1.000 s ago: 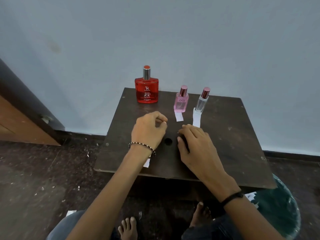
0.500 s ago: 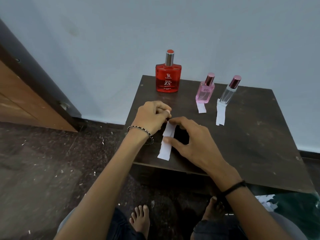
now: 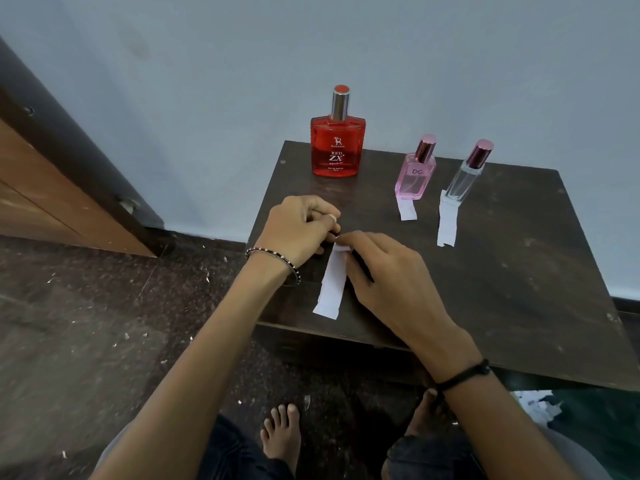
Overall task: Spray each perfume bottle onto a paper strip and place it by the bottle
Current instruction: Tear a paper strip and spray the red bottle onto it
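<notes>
Perfume bottles stand in a loose row along the far side of a dark wooden bench set against a pale blue wall. At the far left corner is a large red perfume bottle with a silver neck and red cap, labelled "RED ZX". To its right, nearer the middle, is a small pink perfume bottle with a metallic pink cap. Just right of that stands a slim clear perfume bottle with the same kind of cap. A short white paper strip lies on the bench with its far end touching the base of the pink bottle. A longer white paper strip lies in the same way in front of the clear bottle. The red bottle has no strip by it.

Near the front left of the bench, both hands meet over a third paper strip. The left hand, with a beaded bracelet on its wrist, is curled, its thumb and fingers pinching at the top end of this strip. The right hand, with a black cord at the wrist, has its forefinger and thumb closed on the same top end. The strip trails toward the front edge of the bench. Below the bench, bare feet rest on a speckled dark floor.
</notes>
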The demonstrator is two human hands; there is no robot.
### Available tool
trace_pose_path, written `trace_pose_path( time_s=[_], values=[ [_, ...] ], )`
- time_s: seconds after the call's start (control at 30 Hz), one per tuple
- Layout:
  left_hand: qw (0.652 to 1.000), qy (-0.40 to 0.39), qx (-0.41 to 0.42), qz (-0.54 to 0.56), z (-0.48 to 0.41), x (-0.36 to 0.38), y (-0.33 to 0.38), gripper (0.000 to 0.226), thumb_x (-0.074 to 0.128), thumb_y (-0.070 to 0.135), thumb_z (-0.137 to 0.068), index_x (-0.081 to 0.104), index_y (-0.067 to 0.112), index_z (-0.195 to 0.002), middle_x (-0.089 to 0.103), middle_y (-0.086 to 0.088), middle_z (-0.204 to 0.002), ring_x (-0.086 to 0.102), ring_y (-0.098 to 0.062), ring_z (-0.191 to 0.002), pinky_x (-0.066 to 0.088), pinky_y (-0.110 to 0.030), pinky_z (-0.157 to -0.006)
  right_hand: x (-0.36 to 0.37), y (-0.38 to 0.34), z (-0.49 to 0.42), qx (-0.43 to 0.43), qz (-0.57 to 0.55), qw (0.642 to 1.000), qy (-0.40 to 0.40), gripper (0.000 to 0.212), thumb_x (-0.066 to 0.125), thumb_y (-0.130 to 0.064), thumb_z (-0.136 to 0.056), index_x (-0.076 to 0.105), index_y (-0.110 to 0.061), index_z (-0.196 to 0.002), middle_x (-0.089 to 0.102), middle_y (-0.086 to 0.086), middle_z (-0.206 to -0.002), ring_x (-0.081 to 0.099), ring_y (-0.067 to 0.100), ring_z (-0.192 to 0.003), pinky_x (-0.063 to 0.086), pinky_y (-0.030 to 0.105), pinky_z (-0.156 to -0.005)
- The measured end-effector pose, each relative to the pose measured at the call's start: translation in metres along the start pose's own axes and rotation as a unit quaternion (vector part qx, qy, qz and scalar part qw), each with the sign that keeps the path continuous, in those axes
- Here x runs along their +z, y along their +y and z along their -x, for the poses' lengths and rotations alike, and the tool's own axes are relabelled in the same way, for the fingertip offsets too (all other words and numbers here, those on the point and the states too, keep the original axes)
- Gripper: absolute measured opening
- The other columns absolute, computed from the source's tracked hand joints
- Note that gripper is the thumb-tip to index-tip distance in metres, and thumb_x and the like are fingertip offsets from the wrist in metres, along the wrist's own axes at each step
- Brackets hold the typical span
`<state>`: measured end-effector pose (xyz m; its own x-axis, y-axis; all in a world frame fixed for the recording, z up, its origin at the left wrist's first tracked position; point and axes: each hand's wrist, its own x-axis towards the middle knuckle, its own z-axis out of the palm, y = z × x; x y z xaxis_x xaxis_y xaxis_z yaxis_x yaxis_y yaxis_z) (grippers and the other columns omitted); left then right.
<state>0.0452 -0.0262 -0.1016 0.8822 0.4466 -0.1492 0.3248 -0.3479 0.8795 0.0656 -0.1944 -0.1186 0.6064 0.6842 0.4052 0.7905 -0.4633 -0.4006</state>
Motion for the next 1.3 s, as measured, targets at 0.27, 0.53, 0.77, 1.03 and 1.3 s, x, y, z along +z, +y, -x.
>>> trace_pose_path(
  time_s=[0.27, 0.53, 0.77, 1.03, 1.3],
  values=[
    [0.999, -0.026, -0.016, 0.011, 0.001, 0.001, 0.003, 0.023, 0.055, 0.004, -0.094, 0.075, 0.014, -0.099, 0.078, 0.000, -0.085, 0.075, -0.006, -0.076, 0.058, -0.014, -0.058, 0.002, 0.001, -0.004, 0.048, -0.031, 0.997, 0.051, 0.023, 0.066, 0.004, -0.091, 0.069, -0.005, -0.112, 0.071, 0.011, -0.097, 0.066, 0.026, -0.074, 0.056, 0.043, -0.060],
    [0.993, -0.114, -0.013, 0.043, 0.004, -0.005, 0.001, 0.021, 0.071, 0.002, -0.087, 0.076, 0.013, -0.103, 0.080, -0.008, -0.102, 0.075, -0.020, -0.097, 0.061, -0.031, -0.085, 0.002, 0.011, -0.008, 0.107, -0.138, 0.980, 0.092, 0.012, 0.062, -0.002, -0.097, 0.069, -0.004, -0.107, 0.073, 0.007, -0.100, 0.069, 0.020, -0.091, 0.056, 0.040, -0.079],
    [0.992, -0.110, -0.027, 0.063, 0.001, -0.009, 0.000, 0.017, 0.069, 0.004, -0.091, 0.075, 0.013, -0.103, 0.078, -0.012, -0.103, 0.071, -0.007, -0.089, 0.061, -0.016, -0.069, 0.001, 0.015, -0.007, 0.114, -0.163, 0.977, 0.081, 0.015, 0.061, 0.002, -0.095, 0.069, -0.006, -0.105, 0.074, 0.006, -0.098, 0.071, 0.020, -0.091, 0.059, 0.040, -0.081],
    [0.991, -0.127, 0.002, 0.035, 0.002, -0.009, -0.001, 0.033, 0.078, -0.004, -0.081, 0.074, 0.009, -0.111, 0.078, -0.009, -0.106, 0.074, -0.018, -0.099, 0.060, -0.019, -0.081, -0.002, 0.013, -0.007, 0.113, -0.145, 0.981, 0.069, 0.011, 0.064, 0.000, -0.094, 0.070, -0.003, -0.103, 0.075, 0.009, -0.097, 0.072, 0.021, -0.090, 0.059, 0.039, -0.083],
    [0.994, -0.111, 0.008, -0.006, 0.001, -0.005, -0.001, 0.032, 0.080, -0.004, -0.077, 0.076, 0.014, -0.103, 0.077, -0.002, -0.097, 0.070, -0.010, -0.086, 0.058, -0.019, -0.079, -0.006, 0.014, -0.007, 0.238, -0.280, 0.923, 0.111, 0.011, 0.060, -0.007, -0.100, 0.063, -0.017, -0.102, 0.072, -0.002, -0.096, 0.074, 0.003, -0.083, 0.056, 0.009, -0.071]
  ],
)
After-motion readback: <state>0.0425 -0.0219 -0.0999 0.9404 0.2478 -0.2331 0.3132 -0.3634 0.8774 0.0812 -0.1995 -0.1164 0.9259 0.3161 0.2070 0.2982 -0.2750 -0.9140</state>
